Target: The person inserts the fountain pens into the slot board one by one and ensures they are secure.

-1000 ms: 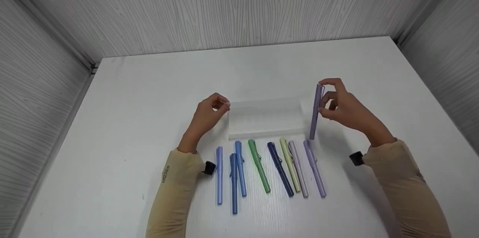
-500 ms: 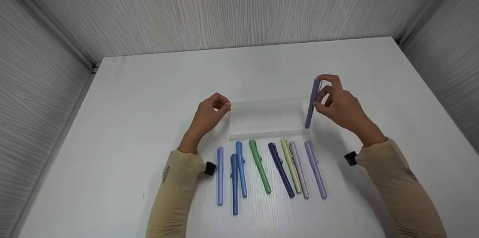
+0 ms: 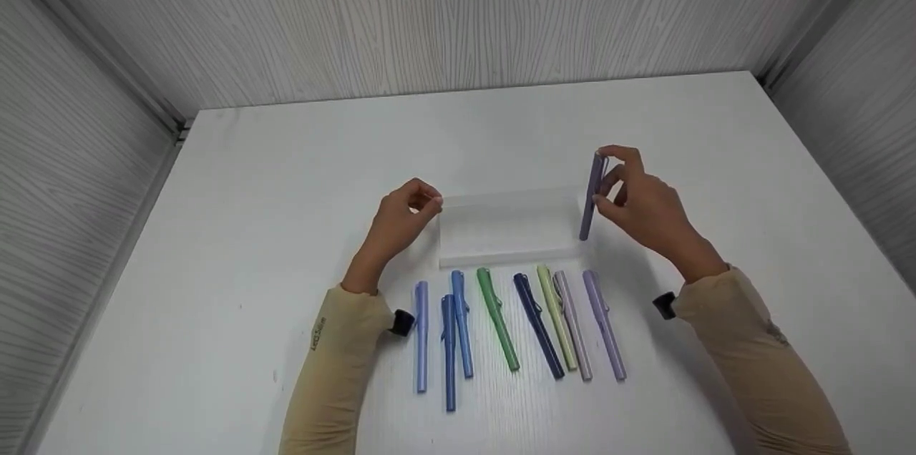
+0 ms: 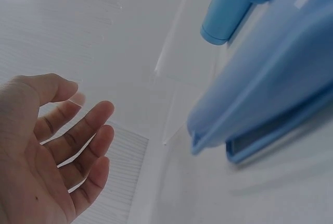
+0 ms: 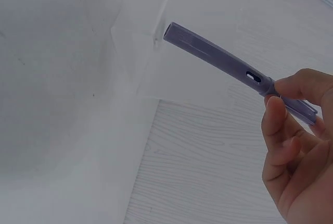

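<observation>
A clear, shallow plastic box (image 3: pixel 512 255) lies on the white table between the two hands. My left hand (image 3: pixel 398 220) pinches its far left corner between thumb and index finger; the other fingers are loosely bent in the left wrist view. My right hand (image 3: pixel 647 212) holds a dark purple pen (image 3: pixel 591 196) nearly upright by its clipped upper part, thumb on one side and fingers on the other. In the head view the pen's lower end overlaps the right end of the box. The right wrist view shows the pen barrel (image 5: pixel 213 54) with its small oval window.
In front of the box lies a row of capped pens: a lavender-blue pen (image 3: pixel 421 340), two blue pens close together, a green pen (image 3: pixel 497 319), a navy pen (image 3: pixel 538 326), a yellow pen (image 3: pixel 556 319), a mauve pen (image 3: pixel 575 330) and a purple pen (image 3: pixel 605 326).
My right hand has carried the dark purple pen left and slightly up in the head view, from beside the box to over its right end. The left hand keeps its place.
</observation>
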The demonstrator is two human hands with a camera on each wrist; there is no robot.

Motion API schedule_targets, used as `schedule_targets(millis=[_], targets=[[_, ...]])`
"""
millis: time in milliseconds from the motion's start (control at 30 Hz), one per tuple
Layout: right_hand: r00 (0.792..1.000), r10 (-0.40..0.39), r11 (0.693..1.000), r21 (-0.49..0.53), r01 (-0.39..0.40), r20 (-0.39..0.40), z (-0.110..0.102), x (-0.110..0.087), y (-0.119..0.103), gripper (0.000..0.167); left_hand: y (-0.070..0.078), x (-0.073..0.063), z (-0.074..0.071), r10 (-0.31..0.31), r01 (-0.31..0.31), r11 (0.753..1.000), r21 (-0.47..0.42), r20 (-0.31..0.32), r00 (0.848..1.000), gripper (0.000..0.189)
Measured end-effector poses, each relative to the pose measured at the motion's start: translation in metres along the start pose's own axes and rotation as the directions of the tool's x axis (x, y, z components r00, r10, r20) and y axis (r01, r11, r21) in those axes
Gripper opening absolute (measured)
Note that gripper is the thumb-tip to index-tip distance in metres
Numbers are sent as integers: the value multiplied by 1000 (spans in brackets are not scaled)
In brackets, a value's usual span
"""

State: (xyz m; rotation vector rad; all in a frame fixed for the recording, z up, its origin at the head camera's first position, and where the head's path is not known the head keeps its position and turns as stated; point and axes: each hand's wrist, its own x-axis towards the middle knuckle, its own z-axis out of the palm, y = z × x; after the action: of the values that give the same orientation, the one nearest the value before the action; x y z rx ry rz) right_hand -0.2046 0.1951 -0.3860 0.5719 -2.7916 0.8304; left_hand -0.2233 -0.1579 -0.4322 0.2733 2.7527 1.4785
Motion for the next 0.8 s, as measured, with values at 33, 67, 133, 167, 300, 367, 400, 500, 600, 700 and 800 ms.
schedule_targets(millis=[33, 67, 133, 167, 300, 367, 400, 500, 600, 700, 800], targets=[[1000, 1, 1000, -4, -1, 1, 1, 0, 0, 60, 0, 0, 0, -1, 1, 1000, -1, 1, 1000, 18], [1000, 2, 1000, -7, -2, 2, 2, 0, 0, 60, 0, 0, 0, 0, 0, 1000, -2, 2, 1000, 18], [1000, 5, 1000, -14, -4, 6, 4, 0, 1, 60, 0, -1, -1, 3, -3, 1000, -3, 4, 1000, 18], [1000, 7, 1000, -16, -7, 8, 5, 0, 1, 60, 0, -1, -1, 3, -3, 1000, -4, 4, 1000, 18], [1000, 3, 1000, -25, -2, 11, 8, 0, 3, 61, 0, -1, -1, 13, -13, 1000, -11, 4, 1000, 17], [1000, -7, 1000, -30, 7, 9, 9, 1, 3, 61, 0, -1, 0, 13, -13, 1000, -18, 4, 1000, 17], [1000, -11, 999, -30, 11, 8, 9, 1, 3, 61, 0, -1, 0, 13, -13, 1000, -21, 4, 1000, 17], [1000, -9, 999, -35, 9, 6, 10, 2, 3, 61, 0, -1, 0, 13, -12, 1000, -24, 4, 1000, 17], [1000, 3, 999, -36, -3, 7, 12, 3, 2, 61, 0, -1, -1, 14, -14, 1000, -22, 2, 1000, 17], [1000, 7, 999, -46, -7, 5, 14, 3, 2, 62, 0, -1, -1, 9, -9, 1000, -21, 1, 1000, 18], [1000, 12, 998, -54, -12, 4, 16, 4, 3, 62, 1, -1, -2, 6, -6, 1000, -24, 4, 1000, 18]])
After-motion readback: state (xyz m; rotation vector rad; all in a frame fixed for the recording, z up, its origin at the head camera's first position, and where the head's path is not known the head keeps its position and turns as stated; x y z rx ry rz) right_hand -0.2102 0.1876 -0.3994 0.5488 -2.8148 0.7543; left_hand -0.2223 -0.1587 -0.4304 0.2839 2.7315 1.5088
